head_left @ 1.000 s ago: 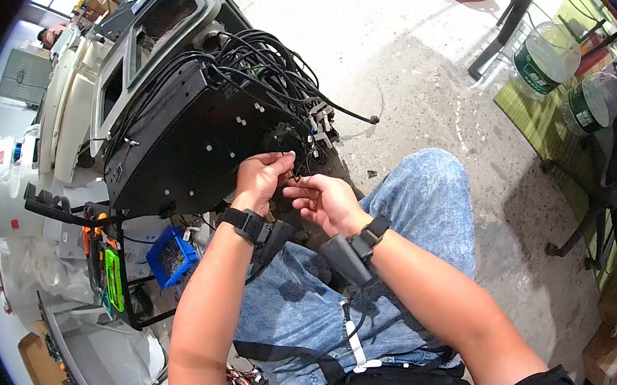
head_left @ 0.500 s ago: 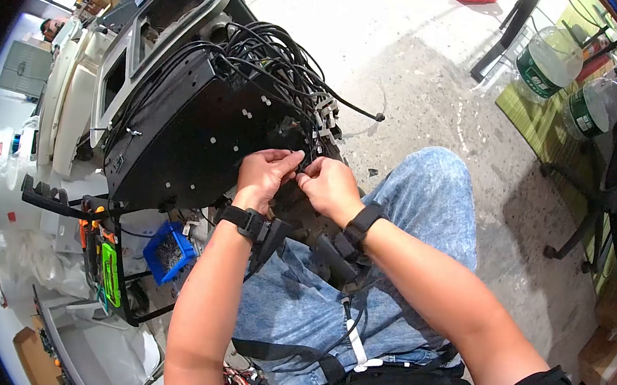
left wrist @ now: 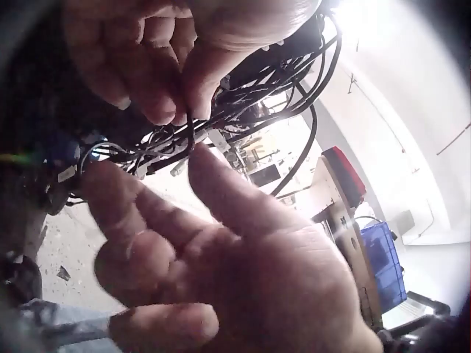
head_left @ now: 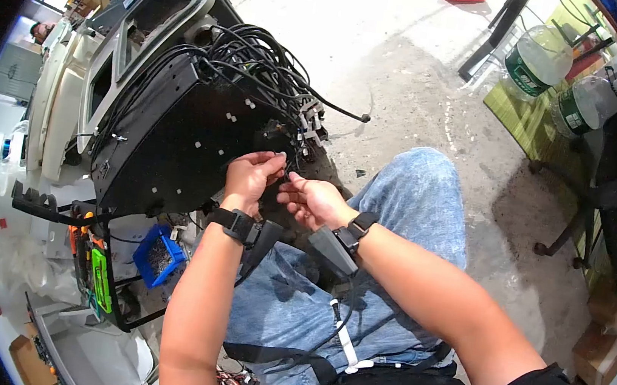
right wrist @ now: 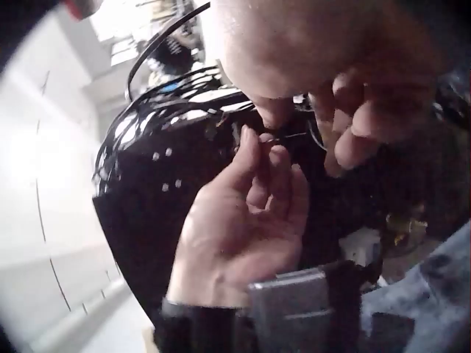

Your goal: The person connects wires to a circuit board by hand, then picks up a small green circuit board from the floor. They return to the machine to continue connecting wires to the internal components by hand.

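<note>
My left hand (head_left: 249, 180) pinches a thin black cable (left wrist: 190, 132) between thumb and fingertips, close by the lower edge of a black metal panel (head_left: 167, 127). My right hand (head_left: 320, 203) is just to the right of it, palm turned toward the left hand. In the left wrist view its thumb and fingers are spread apart, with the thumb tip right at the cable's lower end. Behind both hands, a bundle of black cables (head_left: 259, 54) with pale connectors (head_left: 310, 120) hangs over the panel's edge. The cable's far end is hidden among the wires.
At the lower left are a blue bin (head_left: 159, 255) of small parts and hand tools with a green piece (head_left: 100, 281). Large plastic bottles (head_left: 540, 59) and a black chair (head_left: 615, 174) stand at the right. One loose cable end (head_left: 365, 118) sticks out over the floor.
My right hand came in to the left fingertips with curled fingers, then drew back a little and loosened. The left hand keeps its pinch; the view has shifted slightly.
</note>
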A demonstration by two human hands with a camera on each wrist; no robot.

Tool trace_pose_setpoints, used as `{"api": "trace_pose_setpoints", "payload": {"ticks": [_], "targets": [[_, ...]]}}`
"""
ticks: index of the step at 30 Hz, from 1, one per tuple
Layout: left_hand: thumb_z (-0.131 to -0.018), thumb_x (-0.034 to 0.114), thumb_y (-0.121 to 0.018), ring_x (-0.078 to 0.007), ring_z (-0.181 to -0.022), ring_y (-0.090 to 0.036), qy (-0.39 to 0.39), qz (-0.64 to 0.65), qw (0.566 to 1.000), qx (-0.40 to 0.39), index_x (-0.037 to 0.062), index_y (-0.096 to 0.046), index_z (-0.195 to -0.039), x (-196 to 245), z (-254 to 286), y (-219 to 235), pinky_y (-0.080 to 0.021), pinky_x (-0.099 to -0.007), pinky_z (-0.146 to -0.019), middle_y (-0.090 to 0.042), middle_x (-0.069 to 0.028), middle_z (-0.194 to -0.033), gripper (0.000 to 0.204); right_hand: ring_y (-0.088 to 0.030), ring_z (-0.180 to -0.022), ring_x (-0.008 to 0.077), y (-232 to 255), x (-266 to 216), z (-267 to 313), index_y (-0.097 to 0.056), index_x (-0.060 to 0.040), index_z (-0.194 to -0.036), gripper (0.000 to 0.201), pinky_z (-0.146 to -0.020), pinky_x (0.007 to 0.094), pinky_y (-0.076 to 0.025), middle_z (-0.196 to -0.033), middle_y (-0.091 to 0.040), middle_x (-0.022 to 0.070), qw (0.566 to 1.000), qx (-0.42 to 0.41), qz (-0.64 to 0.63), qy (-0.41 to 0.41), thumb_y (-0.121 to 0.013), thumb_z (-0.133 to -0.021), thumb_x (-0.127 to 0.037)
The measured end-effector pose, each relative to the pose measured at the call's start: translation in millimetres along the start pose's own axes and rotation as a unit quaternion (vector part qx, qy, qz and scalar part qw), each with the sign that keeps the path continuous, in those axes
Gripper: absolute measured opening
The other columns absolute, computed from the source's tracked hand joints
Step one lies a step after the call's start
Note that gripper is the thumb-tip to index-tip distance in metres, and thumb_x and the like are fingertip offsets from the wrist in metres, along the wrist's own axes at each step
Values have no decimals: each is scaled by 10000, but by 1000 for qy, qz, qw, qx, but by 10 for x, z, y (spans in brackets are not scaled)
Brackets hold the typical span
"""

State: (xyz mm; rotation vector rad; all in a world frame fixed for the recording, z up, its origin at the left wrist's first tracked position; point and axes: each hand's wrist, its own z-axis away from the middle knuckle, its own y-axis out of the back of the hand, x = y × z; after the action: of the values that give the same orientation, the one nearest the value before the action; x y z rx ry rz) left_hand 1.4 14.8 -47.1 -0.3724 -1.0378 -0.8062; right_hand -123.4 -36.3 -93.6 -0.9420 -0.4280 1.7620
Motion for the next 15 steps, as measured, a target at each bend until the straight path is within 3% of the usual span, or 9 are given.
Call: {"api": "trace_pose_setpoints", "payload": {"ticks": [3, 5, 7, 8, 9, 12, 13, 14, 15], "targets": [[-722, 106, -690, -97, -608, -550, -5, -27, 999, 18, 2, -605, -817, 79, 72, -35, -439, -210, -570, -606, -34, -724, 165, -450, -516, 46, 5, -22, 9, -565, -61, -837, 234, -461, 187, -394, -706, -584, 0, 999, 21, 36, 29, -522, -868, -290], [-725, 112, -690, -91, -606, -549, -1, -33, 999, 15, 5, -608, -816, 72, 73, -15, -438, -208, -569, -606, -31, -723, 162, -473, -508, 62, -39, -25, 25, -581, -45, -797, 219, -469, 203, -414, -690, -597, 6, 995, 51, 18, 82, -564, -846, -258], [-731, 126, -688, -81, -602, -548, 8, -42, 999, 6, 12, -615, -814, 55, 61, -20, -437, -204, -566, -608, -27, -721, 159, -517, -520, 87, -47, -23, 49, -603, -19, -763, 232, -490, 230, -430, -656, -613, 38, 920, 151, 265, 247, -588, -824, -242], [-731, 126, -688, -81, -602, -548, 8, -41, 999, 4, 12, -615, -814, 50, 50, -14, -437, -204, -566, -608, -27, -721, 159, -555, -551, 103, -39, -18, 77, -617, -2, -748, 236, -512, 252, -437, -630, -615, 74, 830, 202, 388, 346, -603, -801, -231], [-736, 124, -683, -81, -602, -549, 15, -45, 999, -1, 13, -619, -811, 52, 35, 6, -440, -205, -568, -611, -28, -724, 148, -555, -551, 103, -30, -8, 89, -617, -2, -748, 236, -512, 252, -437, -630, -615, 74, 830, 203, 388, 345, -603, -801, -231], [-745, 114, -671, -83, -604, -552, 10, -40, 999, -9, 12, -626, -809, 56, 30, 11, -443, -205, -572, -617, -33, -732, 129, -562, -564, 101, -60, 2, 95, -613, -17, -802, 265, -492, 256, -433, -663, -614, 66, 763, 173, 433, 448, -548, -834, -272], [-749, 108, -665, -85, -606, -553, -1, -30, 999, -11, 10, -628, -809, 62, 32, 15, -444, -205, -574, -620, -36, -736, 120, -562, -564, 101, -65, -8, 93, -613, -17, -802, 265, -492, 256, -433, -663, -614, 66, 763, 172, 432, 449, -548, -834, -272], [-752, 103, -660, -87, -610, -555, 0, -34, 999, -8, 9, -628, -813, 70, 42, 14, -444, -206, -575, -621, -36, -738, 117, -548, -551, 96, -60, -29, 89, -599, -34, -851, 262, -480, 243, -425, -706, -615, 50, 906, 126, 252, 316, -517, -853, -283], [-755, 99, -656, -90, -614, -557, 0, -38, 999, -5, 7, -628, -817, 82, 55, 2, -444, -207, -576, -622, -37, -740, 115, -533, -538, 91, -56, -56, 85, -585, -50, -901, 265, -468, 230, -417, -749, -616, 34, 983, 68, 56, 159, -485, -872, -294]]}}
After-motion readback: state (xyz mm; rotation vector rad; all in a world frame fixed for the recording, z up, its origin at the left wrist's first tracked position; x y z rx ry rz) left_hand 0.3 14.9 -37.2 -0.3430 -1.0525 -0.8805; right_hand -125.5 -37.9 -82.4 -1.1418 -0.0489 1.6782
